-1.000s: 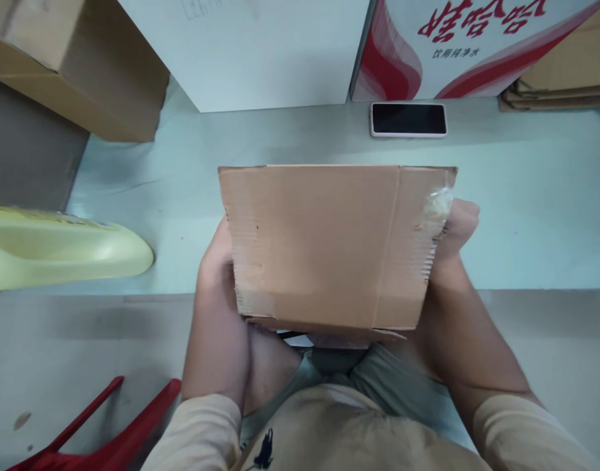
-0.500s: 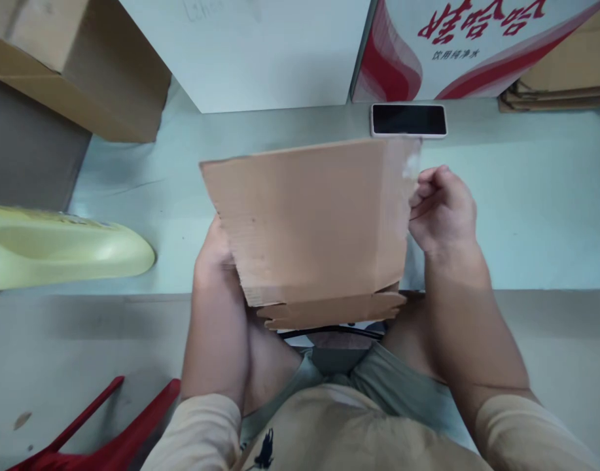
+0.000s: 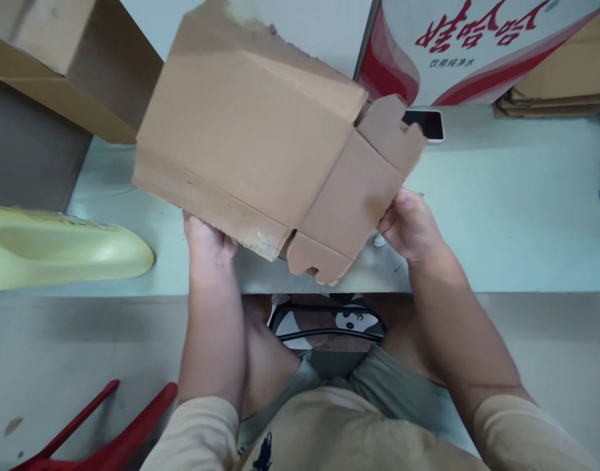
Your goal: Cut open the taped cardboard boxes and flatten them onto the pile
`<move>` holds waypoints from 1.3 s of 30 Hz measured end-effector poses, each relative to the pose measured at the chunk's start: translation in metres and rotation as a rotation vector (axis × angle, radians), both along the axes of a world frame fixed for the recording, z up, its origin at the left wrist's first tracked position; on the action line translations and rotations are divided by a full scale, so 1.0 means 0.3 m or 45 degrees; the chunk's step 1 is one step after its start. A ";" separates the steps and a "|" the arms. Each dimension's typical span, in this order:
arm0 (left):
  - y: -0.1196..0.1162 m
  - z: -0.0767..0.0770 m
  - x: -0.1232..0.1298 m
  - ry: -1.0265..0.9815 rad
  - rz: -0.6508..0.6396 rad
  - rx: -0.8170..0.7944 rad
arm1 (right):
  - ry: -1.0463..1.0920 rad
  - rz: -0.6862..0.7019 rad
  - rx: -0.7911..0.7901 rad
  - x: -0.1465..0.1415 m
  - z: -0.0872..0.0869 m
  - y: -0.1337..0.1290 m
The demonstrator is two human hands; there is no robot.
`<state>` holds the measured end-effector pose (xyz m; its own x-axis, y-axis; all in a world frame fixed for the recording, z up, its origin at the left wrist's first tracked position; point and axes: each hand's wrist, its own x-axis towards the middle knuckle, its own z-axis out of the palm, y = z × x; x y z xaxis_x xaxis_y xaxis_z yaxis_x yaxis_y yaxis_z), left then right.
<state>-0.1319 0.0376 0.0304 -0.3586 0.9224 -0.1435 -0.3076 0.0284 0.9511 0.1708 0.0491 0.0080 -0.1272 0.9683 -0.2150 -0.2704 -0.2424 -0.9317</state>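
A brown cardboard box (image 3: 250, 124), folded flat, is tilted above the table between my two hands. Its notched end flap (image 3: 351, 193) points to the lower right, and its far edge looks torn. My left hand (image 3: 209, 242) grips the near left edge, with some fingers hidden under the cardboard. On the other side, my right hand (image 3: 410, 222) pinches the edge of the end flap. Something small and white (image 3: 379, 240) shows beside my right fingers; I cannot make out what it is.
A phone (image 3: 430, 125) lies behind the flap, partly covered. Beyond stand a red and white carton (image 3: 476, 59) and stacked flat cardboard (image 3: 559, 85). To the left are a pale yellow bottle (image 3: 69, 252) and a brown box (image 3: 98, 78). The table's front edge (image 3: 540, 291) runs before my lap.
The cardboard has turned and risen away from me, so its notched end now faces right instead of toward me. My right hand has moved slightly left and nearer and now holds the flap.
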 end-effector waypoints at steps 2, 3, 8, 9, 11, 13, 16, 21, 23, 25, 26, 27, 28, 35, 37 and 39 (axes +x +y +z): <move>-0.007 -0.002 0.004 -0.095 0.021 0.082 | -0.034 -0.099 -0.028 -0.018 -0.012 -0.004; -0.011 -0.004 0.004 -0.156 0.058 0.175 | -0.039 -0.136 -0.041 -0.022 -0.016 -0.006; -0.027 -0.010 0.006 -0.377 -0.088 0.467 | -0.030 -0.254 -0.103 -0.027 -0.018 -0.008; -0.028 -0.012 0.009 -0.371 -0.117 0.451 | -0.043 -0.275 -0.104 -0.027 -0.018 -0.008; -0.024 -0.021 0.015 -0.287 -0.081 0.365 | -0.093 -0.288 -0.087 -0.027 -0.019 -0.007; -0.015 -0.035 0.021 -0.175 0.033 0.250 | -0.163 -0.264 -0.046 -0.026 -0.021 -0.007; -0.001 -0.053 0.024 -0.090 0.145 0.172 | -0.203 -0.210 -0.003 -0.027 -0.018 -0.008; 0.004 -0.048 0.019 -0.129 0.151 0.263 | -0.153 -0.067 -0.070 -0.036 -0.002 -0.007; 0.003 -0.036 0.021 -0.194 0.136 0.318 | -0.157 -0.033 -0.077 -0.039 0.004 -0.007; 0.001 -0.023 0.028 -0.280 0.140 0.343 | -0.155 -0.007 -0.090 -0.044 0.007 -0.010; 0.000 -0.017 0.033 -0.311 0.148 0.344 | -0.152 0.007 -0.099 -0.047 0.008 -0.013; 0.000 -0.012 0.038 -0.324 0.159 0.338 | -0.150 0.019 -0.106 -0.050 0.009 -0.016; -0.001 -0.009 0.043 -0.314 0.165 0.324 | -0.151 0.025 -0.108 -0.055 0.010 -0.020; -0.006 -0.049 0.033 -0.159 0.190 0.241 | -0.184 0.019 -0.033 -0.068 0.020 -0.072; -0.009 -0.056 0.024 -0.176 0.171 0.221 | -0.161 0.099 -0.048 -0.059 0.026 -0.095; -0.014 -0.050 0.017 -0.212 0.127 0.187 | -0.140 0.184 -0.081 -0.045 0.037 -0.116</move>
